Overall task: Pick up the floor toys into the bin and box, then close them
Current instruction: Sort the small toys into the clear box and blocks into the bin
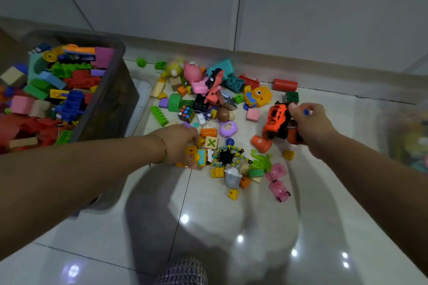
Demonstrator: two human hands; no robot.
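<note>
A pile of small toys and bricks [208, 109] lies on the glossy tiled floor. At the left stands a dark grey bin [111, 99], filled with several coloured blocks. My left hand [180, 146] grips a yellow and teal toy [196, 156] at the near edge of the pile. My right hand [310, 127] holds an orange and black toy truck [276, 120] and pinches a small blue piece [306, 112] between its fingers. A clear box [412, 143] is blurred at the right edge.
A white wall and skirting run behind the pile. A white lid [141, 99] lies beside the bin. A Rubik's cube [186, 113], pink toy cars [279, 190] and a black and yellow fidget ball [228, 156] lie among the toys. My knee [183, 271] shows at the bottom.
</note>
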